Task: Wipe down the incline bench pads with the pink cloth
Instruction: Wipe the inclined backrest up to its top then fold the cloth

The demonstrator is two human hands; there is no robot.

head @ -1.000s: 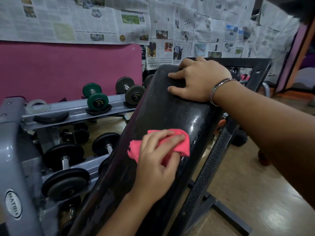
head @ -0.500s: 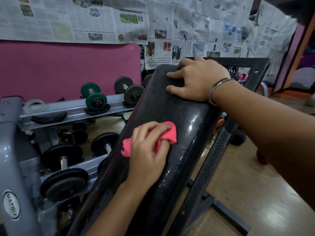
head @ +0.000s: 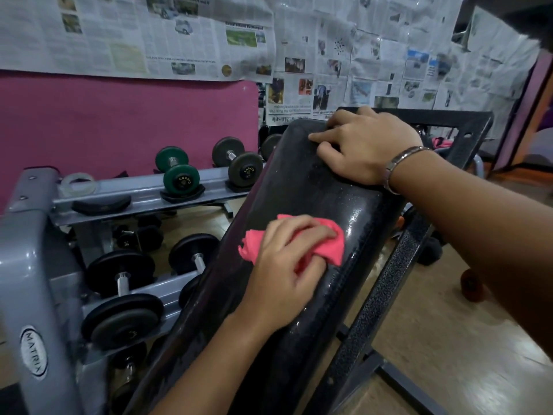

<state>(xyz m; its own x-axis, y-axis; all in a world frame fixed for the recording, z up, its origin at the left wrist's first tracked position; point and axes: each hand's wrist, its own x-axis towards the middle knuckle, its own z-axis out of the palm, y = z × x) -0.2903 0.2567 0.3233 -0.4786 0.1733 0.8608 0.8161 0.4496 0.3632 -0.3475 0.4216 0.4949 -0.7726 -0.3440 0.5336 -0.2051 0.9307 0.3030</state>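
Observation:
The black incline bench pad (head: pixel 302 190) slopes up from the lower left to the upper right, its surface wet and shiny. My left hand (head: pixel 287 265) presses the crumpled pink cloth (head: pixel 329 244) flat against the middle of the pad. My right hand (head: pixel 365 148) rests on the pad's top end, fingers curled over its edge, with a metal bracelet on the wrist. Part of the cloth is hidden under my left fingers.
A grey dumbbell rack (head: pixel 39 265) stands close on the left, holding green (head: pixel 179 175) and black dumbbells (head: pixel 122 307). The bench's black steel frame (head: pixel 389 283) runs down the right side to a wooden floor (head: pixel 434 339). Newspaper covers the wall behind.
My left hand slid the cloth to the pad's left edge and has come back toward the middle. My right hand stays on the top end.

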